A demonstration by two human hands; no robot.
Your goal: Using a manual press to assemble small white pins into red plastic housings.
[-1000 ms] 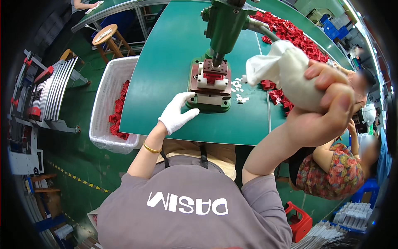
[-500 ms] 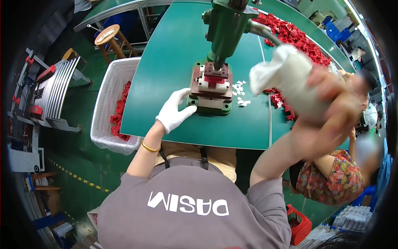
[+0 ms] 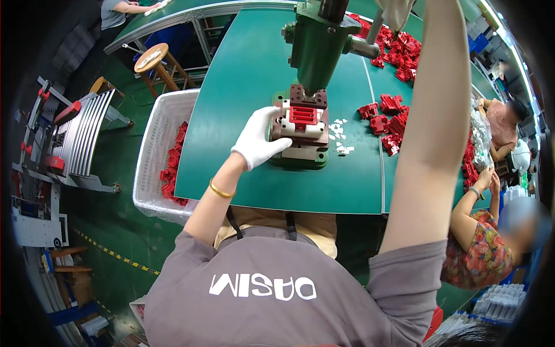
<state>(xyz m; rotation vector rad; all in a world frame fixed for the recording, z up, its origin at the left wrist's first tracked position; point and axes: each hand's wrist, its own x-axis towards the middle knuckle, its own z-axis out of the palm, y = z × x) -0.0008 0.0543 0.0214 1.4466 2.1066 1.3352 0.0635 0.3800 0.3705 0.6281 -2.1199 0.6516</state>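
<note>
My left hand [image 3: 259, 139], in a white glove, rests against the left side of the fixture [image 3: 308, 130] with thumb and fingers apart. A red plastic part [image 3: 304, 115] with slots lies in that fixture, between white blocks. Above and behind it is the dark upper tool [image 3: 307, 96] of a green hand press [image 3: 322, 43]. My right arm stretches up to the top edge, where my gloved right hand [image 3: 396, 13] is around the press's metal lever [image 3: 376, 28]. The frame edge cuts off part of that hand.
Small white pieces [image 3: 337, 130] lie right of the press. Red parts [image 3: 392, 118] are scattered beyond them, with a larger pile [image 3: 402, 52] farther back. A white basket [image 3: 151, 156] of red parts stands left of the table [image 3: 225, 75]. A co-worker in a flowered top [image 3: 480, 254] sits at right.
My right hand has swung from the right side up to the top edge, raising the lever. The upper tool has lifted off the red part, showing its slots. My left hand stays beside the fixture.
</note>
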